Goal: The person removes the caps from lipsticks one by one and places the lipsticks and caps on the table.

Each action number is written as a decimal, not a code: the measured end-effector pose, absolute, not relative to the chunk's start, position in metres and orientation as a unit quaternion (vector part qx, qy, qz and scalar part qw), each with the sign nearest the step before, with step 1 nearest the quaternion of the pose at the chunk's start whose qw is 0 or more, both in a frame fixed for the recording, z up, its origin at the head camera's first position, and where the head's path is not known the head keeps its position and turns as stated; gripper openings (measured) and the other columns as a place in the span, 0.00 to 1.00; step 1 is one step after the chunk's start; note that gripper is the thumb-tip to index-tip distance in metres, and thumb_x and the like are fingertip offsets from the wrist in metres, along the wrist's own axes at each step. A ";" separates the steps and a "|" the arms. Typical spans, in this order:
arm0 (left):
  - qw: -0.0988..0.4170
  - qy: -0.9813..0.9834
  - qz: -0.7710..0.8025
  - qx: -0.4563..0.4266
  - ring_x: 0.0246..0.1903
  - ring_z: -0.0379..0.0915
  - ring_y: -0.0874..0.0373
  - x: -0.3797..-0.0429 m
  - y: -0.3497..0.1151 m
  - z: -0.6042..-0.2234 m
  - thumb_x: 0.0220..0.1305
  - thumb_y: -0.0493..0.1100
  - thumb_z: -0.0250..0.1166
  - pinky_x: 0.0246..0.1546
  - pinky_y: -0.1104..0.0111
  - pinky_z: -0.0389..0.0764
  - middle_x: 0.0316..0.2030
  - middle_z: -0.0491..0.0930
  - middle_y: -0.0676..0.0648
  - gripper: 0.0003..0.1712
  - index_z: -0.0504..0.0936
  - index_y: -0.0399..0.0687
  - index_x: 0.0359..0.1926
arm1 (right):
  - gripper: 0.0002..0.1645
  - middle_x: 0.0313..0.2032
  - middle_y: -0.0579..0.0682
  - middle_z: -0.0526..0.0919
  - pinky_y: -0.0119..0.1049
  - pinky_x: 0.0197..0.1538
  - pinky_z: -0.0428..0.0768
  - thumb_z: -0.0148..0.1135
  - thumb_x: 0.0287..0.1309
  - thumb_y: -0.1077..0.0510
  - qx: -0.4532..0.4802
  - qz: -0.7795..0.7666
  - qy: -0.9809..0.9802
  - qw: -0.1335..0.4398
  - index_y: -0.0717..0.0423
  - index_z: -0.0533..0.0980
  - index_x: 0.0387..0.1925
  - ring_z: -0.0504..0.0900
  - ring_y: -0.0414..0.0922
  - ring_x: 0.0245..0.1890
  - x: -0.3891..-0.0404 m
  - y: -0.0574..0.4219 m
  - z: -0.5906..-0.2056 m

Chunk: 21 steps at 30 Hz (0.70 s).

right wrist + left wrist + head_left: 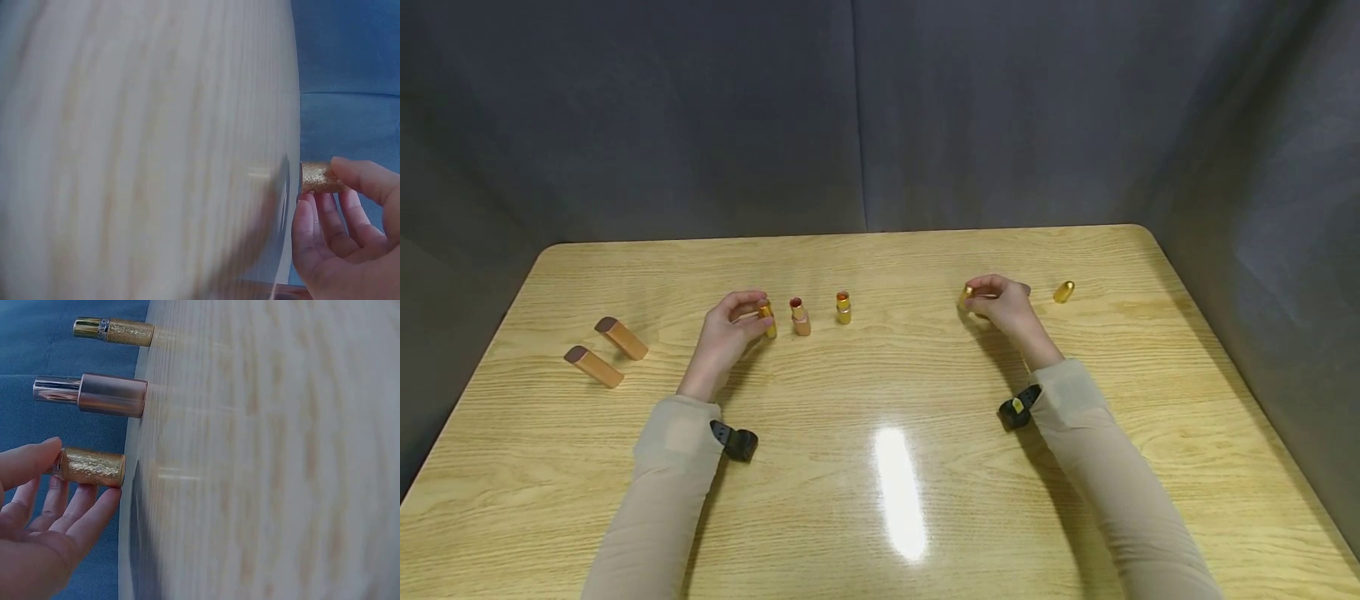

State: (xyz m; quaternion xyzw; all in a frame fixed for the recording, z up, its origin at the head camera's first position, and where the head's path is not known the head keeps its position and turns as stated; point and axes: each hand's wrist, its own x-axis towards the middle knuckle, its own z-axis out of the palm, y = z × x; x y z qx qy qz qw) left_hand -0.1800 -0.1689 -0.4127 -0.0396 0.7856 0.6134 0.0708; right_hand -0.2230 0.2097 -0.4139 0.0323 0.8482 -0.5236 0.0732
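On the left, my left hand (724,335) pinches a gold lipstick tube (767,318) between thumb and fingers. In the left wrist view its glittery gold base (94,467) stands at the table surface, with fingers covering its upper end. Just right of it stand a rose-gold lipstick tube (801,317) and another gold lipstick tube (844,308), both uncapped. Farther right, my right hand (1006,305) pinches a gold lipstick cap (966,296) with a rounded top. The right wrist view shows this glittery cap (319,177) close to the table, its far end behind the thumb.
Two rose-gold, flat-sided caps (622,338) stand at the left of the wooden table (820,500). Another gold cap (1064,292) is right of my right hand. A brownish thing (1026,289) shows partly behind that hand. Dark curtains (700,125) hang behind the table.
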 end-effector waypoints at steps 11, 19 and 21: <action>0.087 0.789 0.607 -0.032 0.63 0.66 0.48 -0.181 -0.170 -0.415 0.68 0.36 0.57 0.44 0.86 0.73 0.64 0.65 0.37 0.27 0.63 0.36 0.65 | 0.22 0.37 0.44 0.77 0.17 0.35 0.74 0.59 0.58 0.68 0.032 -0.535 0.840 0.079 0.71 0.71 0.54 0.73 0.26 0.31 -0.222 0.210 -0.416; 0.096 0.788 0.607 -0.034 0.65 0.64 0.48 -0.183 -0.171 -0.416 0.68 0.36 0.57 0.45 0.86 0.72 0.65 0.65 0.37 0.28 0.62 0.36 0.66 | 0.22 0.38 0.47 0.77 0.17 0.37 0.73 0.60 0.59 0.67 0.034 -0.530 0.842 0.089 0.71 0.70 0.55 0.73 0.27 0.31 -0.224 0.211 -0.417; 0.098 0.787 0.608 -0.034 0.65 0.64 0.48 -0.184 -0.171 -0.416 0.68 0.36 0.57 0.45 0.86 0.72 0.65 0.65 0.37 0.28 0.62 0.37 0.66 | 0.22 0.37 0.46 0.77 0.16 0.36 0.73 0.60 0.59 0.68 0.034 -0.531 0.842 0.089 0.71 0.70 0.55 0.72 0.27 0.32 -0.224 0.212 -0.417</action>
